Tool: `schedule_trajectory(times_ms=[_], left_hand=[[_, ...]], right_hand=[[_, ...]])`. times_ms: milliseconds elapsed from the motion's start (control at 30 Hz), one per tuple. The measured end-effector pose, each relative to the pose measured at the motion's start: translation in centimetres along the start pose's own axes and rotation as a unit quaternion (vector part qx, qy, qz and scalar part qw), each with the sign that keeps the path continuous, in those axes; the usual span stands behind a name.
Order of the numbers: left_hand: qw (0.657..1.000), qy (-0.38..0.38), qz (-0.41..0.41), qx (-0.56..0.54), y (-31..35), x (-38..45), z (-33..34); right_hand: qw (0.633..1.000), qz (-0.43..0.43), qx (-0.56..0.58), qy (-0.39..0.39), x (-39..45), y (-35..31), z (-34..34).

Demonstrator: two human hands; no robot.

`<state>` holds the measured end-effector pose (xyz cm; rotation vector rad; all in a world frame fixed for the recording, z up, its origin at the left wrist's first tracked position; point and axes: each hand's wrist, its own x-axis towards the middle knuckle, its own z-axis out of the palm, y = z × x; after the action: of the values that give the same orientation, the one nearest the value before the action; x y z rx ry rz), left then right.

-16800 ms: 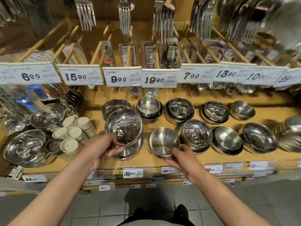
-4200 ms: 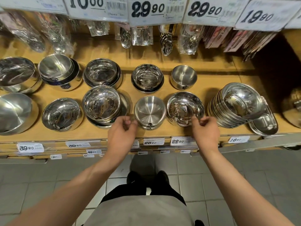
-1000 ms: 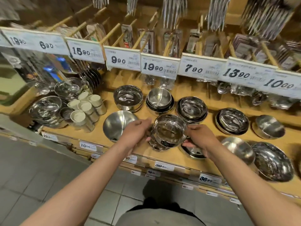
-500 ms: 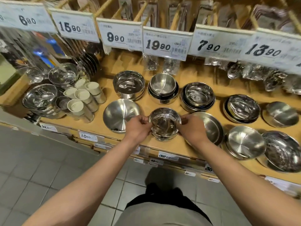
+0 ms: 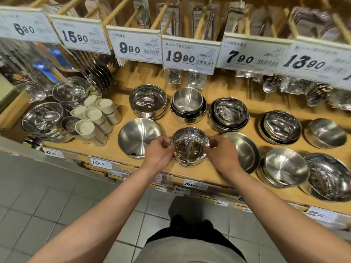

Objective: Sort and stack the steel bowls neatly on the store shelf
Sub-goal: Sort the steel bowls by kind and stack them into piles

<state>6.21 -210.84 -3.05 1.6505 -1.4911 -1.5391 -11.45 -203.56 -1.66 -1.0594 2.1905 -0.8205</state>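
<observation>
A small shiny steel bowl (image 5: 190, 146) sits nested on a short stack near the front of the wooden shelf (image 5: 190, 172). My left hand (image 5: 158, 154) pinches its left rim and my right hand (image 5: 221, 155) pinches its right rim. A wide matte bowl (image 5: 138, 137) lies just left of it, and another wide bowl (image 5: 245, 150) is partly hidden behind my right hand. Behind stand a straight-walled bowl stack (image 5: 148, 101), a matte nested stack (image 5: 188, 105) and a shiny nested stack (image 5: 228, 113).
More bowls fill the right side (image 5: 284, 168), (image 5: 330, 177), (image 5: 281, 127), (image 5: 325, 132). White-lidded cups (image 5: 95, 115) and large bowls (image 5: 44, 120) stand at the left. Price tags (image 5: 190, 54) and hanging packaged cutlery overhang the back. Grey floor tiles lie below.
The bowl, held raised in both hands a second ago, has come down onto the stack on the shelf. My view has moved closer.
</observation>
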Motion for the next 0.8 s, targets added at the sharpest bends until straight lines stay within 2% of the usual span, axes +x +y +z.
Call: schedule_trajectory(times_ms=[133,367,500,633,700,800], left_hand=[[1.0,0.014,0.011,0.003,-0.1,0.1,-0.2],[0.999,-0.003,-0.032,-0.028,0.0,0.0,-0.3],[0.998,0.021,0.026,0.051,0.0,-1.1,-1.1],[0.989,0.06,0.106,0.082,0.2,-3.6,-1.6],[0.989,0.046,0.13,0.058,0.9,-4.9,-1.0],[0.986,0.011,0.161,0.037,2.2,-6.0,1.4]], right_hand=[[1.0,-0.011,-0.005,0.001,-0.1,0.1,0.1],[1.0,0.012,0.014,-0.025,0.0,0.0,0.1],[0.999,0.007,0.045,-0.024,-1.2,0.8,-0.5],[0.994,0.048,0.094,0.04,-4.4,4.5,-2.8],[0.984,0.082,0.134,0.084,-6.3,6.9,-4.4],[0.973,0.117,0.132,0.149,-8.2,9.9,-6.5]])
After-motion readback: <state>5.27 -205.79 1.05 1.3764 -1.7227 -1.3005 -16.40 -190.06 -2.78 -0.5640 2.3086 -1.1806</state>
